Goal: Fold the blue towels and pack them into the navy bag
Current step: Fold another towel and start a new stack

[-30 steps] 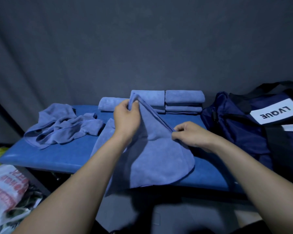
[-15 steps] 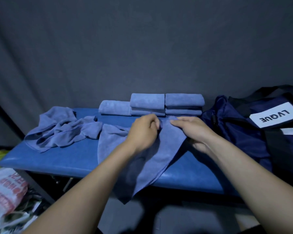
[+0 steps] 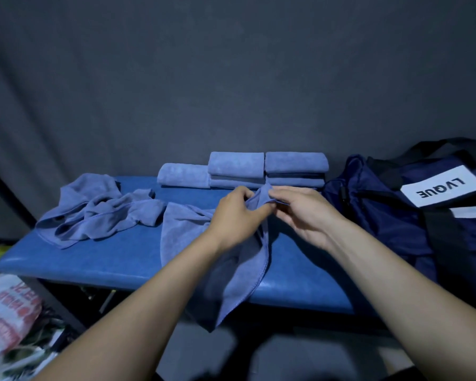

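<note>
Lying at the far left below the bench point(image 3: 116, 266) is a white plastic bag with red print point(image 3: 7, 312). On the blue padded top, a crumpled heap of unfolded blue towels point(image 3: 94, 213) sits at the left end. Behind the middle, against the dark backdrop point(image 3: 231, 78), folded blue towels point(image 3: 242, 170) stand in a row of low stacks. In front of them, the blue towel being folded point(image 3: 187, 237) drapes over the near edge, its lower end hanging below the bench. The left hand point(image 3: 238, 215) has its fingers curled round a bunched corner of this towel, and the right hand point(image 3: 304, 213), just beside it, pinches the same corner between thumb and fingers. At the right end rests the navy bag point(image 3: 396, 224), with black straps and a white label reading LVQUE upside down.
</note>
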